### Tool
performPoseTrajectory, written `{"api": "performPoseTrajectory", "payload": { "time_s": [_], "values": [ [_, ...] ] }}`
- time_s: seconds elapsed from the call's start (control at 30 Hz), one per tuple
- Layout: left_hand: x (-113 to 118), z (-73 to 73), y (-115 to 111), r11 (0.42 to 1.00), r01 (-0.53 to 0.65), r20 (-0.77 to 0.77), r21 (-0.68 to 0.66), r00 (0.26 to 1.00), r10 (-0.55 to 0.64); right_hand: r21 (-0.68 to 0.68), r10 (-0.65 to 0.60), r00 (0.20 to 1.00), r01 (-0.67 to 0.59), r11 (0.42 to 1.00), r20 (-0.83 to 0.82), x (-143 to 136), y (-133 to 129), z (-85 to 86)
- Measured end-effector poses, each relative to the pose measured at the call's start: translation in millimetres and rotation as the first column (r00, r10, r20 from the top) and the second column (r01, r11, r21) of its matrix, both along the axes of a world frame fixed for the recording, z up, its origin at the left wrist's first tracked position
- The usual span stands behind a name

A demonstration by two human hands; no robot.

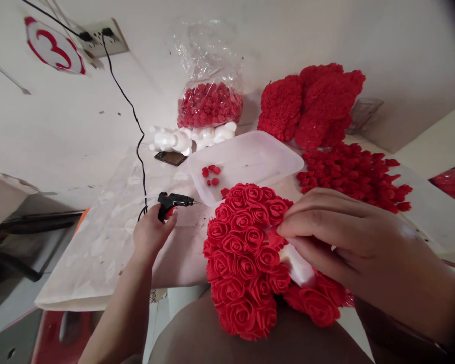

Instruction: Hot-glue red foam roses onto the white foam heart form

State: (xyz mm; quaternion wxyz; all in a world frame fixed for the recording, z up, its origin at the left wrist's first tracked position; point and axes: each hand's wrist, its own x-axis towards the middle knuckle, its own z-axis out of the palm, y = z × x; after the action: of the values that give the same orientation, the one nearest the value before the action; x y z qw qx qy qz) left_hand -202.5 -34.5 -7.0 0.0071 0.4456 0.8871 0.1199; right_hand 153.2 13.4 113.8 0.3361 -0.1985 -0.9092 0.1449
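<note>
My left hand [153,230] is closed around the grip of a black hot glue gun [174,200], whose metal nozzle points right, above the table. Across my lap rests a white form largely covered in red foam roses [242,258]; a bare white patch [300,268] shows on its right side. The fingers of my right hand [322,232] are pinched on a small red foam rose [276,237] against the form, at the edge of the bare patch. My fingers partly hide that rose.
A translucent plastic tray [265,156] holds several loose red roses. Behind it are white figures [174,140], a phone [170,157] and a clear bag of red roses [210,103]. Rose-covered pieces [314,106] and loose roses [356,174] lie right. A black cord [137,119] runs to the wall socket.
</note>
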Motion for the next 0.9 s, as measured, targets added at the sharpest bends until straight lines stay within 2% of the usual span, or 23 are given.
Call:
{"api": "performPoseTrajectory", "payload": {
  "time_s": [0.13,0.4,0.5,0.67,0.9],
  "values": [
    [-1,-9.5,2,1.000,-0.001,-0.006,-0.011,1.000,0.001,-0.045,-0.043,0.998,0.045,0.998,0.039,-3,-1,-0.4],
    [-6,-29.1,4,1.000,0.020,-0.018,-0.017,1.000,-0.020,0.067,-0.057,0.993,0.050,0.997,0.106,-5,0,-2.2],
    [-8,-35.3,4,0.999,0.031,-0.027,-0.016,0.999,-0.032,0.071,-0.060,0.990,0.051,0.996,0.125,-3,0,-4.0],
    [-8,-40.6,3,0.995,0.096,-0.062,-0.008,0.993,-0.096,0.092,-0.060,0.989,0.047,0.995,0.136,-5,3,-5.3],
    [-10,-46.4,3,0.985,0.170,-0.110,-0.014,0.979,-0.171,0.163,-0.098,0.975,0.066,0.984,0.199,-14,4,1.5]
  ]
}}
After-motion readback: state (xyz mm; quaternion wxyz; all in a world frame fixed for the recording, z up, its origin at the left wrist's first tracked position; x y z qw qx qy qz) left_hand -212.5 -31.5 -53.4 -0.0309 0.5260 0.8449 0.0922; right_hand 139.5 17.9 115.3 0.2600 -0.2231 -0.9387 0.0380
